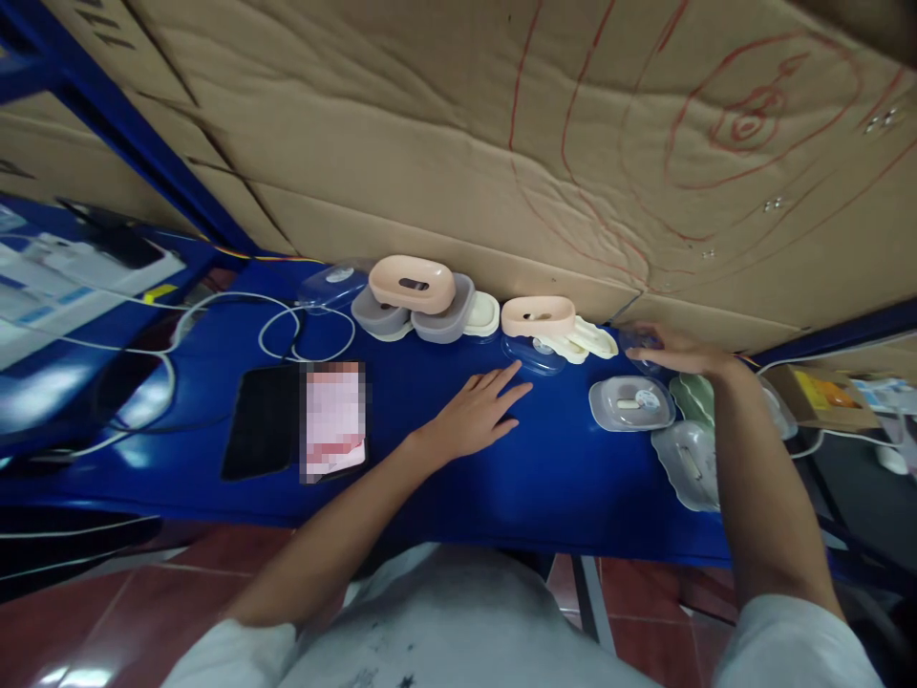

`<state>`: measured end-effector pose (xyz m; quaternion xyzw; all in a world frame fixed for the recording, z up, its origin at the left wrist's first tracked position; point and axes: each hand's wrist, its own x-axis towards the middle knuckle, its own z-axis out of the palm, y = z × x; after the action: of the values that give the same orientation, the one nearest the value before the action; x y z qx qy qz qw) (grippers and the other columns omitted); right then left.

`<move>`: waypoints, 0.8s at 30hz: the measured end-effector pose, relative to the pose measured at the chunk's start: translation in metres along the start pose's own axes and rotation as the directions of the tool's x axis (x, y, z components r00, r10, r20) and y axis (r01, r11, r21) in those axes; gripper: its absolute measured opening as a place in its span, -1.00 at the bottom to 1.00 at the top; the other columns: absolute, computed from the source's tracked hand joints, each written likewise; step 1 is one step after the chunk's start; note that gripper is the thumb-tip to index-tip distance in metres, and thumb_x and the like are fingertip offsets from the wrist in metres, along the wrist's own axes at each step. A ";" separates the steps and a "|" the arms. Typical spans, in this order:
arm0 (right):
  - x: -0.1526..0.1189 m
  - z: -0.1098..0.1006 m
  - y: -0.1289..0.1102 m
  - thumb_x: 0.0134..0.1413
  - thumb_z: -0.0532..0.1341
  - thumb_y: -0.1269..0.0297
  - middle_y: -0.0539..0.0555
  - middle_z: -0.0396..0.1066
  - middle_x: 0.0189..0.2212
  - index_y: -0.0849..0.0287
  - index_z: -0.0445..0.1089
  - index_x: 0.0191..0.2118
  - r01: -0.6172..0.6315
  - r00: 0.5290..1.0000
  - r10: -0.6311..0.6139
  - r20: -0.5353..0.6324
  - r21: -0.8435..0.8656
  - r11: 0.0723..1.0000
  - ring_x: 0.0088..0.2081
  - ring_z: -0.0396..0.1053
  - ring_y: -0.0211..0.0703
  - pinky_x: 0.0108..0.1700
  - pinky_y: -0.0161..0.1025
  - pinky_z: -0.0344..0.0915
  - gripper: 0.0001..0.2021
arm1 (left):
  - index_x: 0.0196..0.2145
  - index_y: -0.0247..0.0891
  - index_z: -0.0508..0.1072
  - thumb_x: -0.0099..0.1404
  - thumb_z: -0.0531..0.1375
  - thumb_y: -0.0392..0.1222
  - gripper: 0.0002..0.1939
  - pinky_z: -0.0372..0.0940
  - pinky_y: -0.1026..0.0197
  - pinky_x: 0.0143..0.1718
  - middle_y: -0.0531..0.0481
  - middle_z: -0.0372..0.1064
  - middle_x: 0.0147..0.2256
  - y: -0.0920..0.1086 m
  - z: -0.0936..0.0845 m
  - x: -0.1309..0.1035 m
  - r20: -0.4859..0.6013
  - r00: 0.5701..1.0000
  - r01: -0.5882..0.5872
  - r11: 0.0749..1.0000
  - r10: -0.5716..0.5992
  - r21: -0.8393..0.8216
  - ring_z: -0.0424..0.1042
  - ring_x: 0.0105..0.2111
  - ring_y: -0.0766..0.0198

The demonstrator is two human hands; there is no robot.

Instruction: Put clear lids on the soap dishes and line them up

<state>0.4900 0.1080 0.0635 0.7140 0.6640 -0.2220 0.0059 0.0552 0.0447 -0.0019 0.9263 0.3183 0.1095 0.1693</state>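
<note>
My left hand (479,415) is over the middle of the blue table, fingers spread and holding nothing, its fingertips near a clear lid (534,357). My right hand (663,349) reaches to the back right, its fingers around a clear plastic piece (640,342) by the cardboard. Between the hands, a peach tray (539,316) lies beside cream pieces (591,336). Left of them, another peach tray (412,284) rests on grey trays (445,320). A grey dish with a clear cover (631,403) sits below my right hand, next to a scalloped dish (686,463).
Two dark flat devices, one with a lit screen (333,420), lie on the left of the table (193,401). White cables (268,298) curl behind them. A cardboard wall (430,143) stands along the back. At the right is a small open box (823,397).
</note>
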 end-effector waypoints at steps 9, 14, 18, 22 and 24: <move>-0.017 0.018 -0.035 0.23 0.25 0.06 0.11 0.30 0.42 -0.03 0.24 0.43 0.277 0.959 -0.278 -0.056 -0.014 0.961 0.39 0.31 0.22 0.43 0.19 0.25 -0.34 | 0.47 -0.12 0.18 0.55 0.14 -0.15 -0.40 0.24 -0.16 0.32 -0.23 -0.07 0.54 0.002 -0.009 0.011 -0.050 0.998 0.029 0.996 -0.025 0.080 0.19 0.43 -0.13; -0.009 0.042 -0.067 0.26 0.27 0.20 0.20 0.47 0.28 0.09 0.45 0.25 0.333 0.911 -0.379 -0.165 -0.246 0.910 0.31 0.40 0.24 0.36 0.19 0.27 -0.54 | 0.48 -0.23 0.14 0.53 0.14 -0.21 -0.37 0.20 -0.16 0.34 -0.28 0.03 0.50 0.008 -0.021 0.035 -0.172 0.978 0.150 0.972 -0.119 0.179 0.18 0.43 -0.12; -0.017 0.043 -0.086 0.34 0.17 0.30 0.17 0.62 0.07 0.11 0.57 0.03 0.325 0.897 -0.389 -0.210 -0.285 0.902 0.06 0.58 0.10 0.13 -0.04 0.40 -0.73 | 0.39 -0.38 0.26 0.50 0.14 -0.31 -0.45 0.17 -0.24 0.31 -0.41 0.29 0.35 0.002 -0.027 0.069 -0.271 0.949 0.215 0.959 -0.160 0.187 0.29 0.34 -0.21; -0.035 0.041 -0.093 0.40 0.12 0.30 0.17 0.61 0.05 0.09 0.54 0.07 0.307 0.880 -0.401 -0.254 -0.339 0.889 0.06 0.56 0.06 0.14 -0.05 0.33 -0.71 | 0.07 -0.33 0.54 0.51 0.11 -0.35 -0.72 0.19 -0.26 0.26 -0.31 0.53 0.06 -0.005 -0.033 0.086 -0.288 0.943 0.223 0.959 -0.167 0.174 0.46 0.15 -0.16; -0.038 0.046 -0.094 0.36 0.19 0.24 0.23 0.59 0.09 0.12 0.50 0.14 0.257 0.891 -0.370 -0.263 -0.379 0.889 0.08 0.53 0.16 0.15 0.02 0.30 -0.68 | -0.01 -0.29 0.56 0.51 0.14 -0.33 -0.78 0.20 -0.22 0.25 -0.25 0.55 0.02 -0.004 -0.037 0.082 -0.303 0.940 0.213 0.964 -0.158 0.157 0.48 0.11 -0.12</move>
<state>0.3858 0.0691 0.0614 0.6107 0.7914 0.0181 -0.0202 0.1052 0.1081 0.0384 0.8780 0.4346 0.1959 0.0429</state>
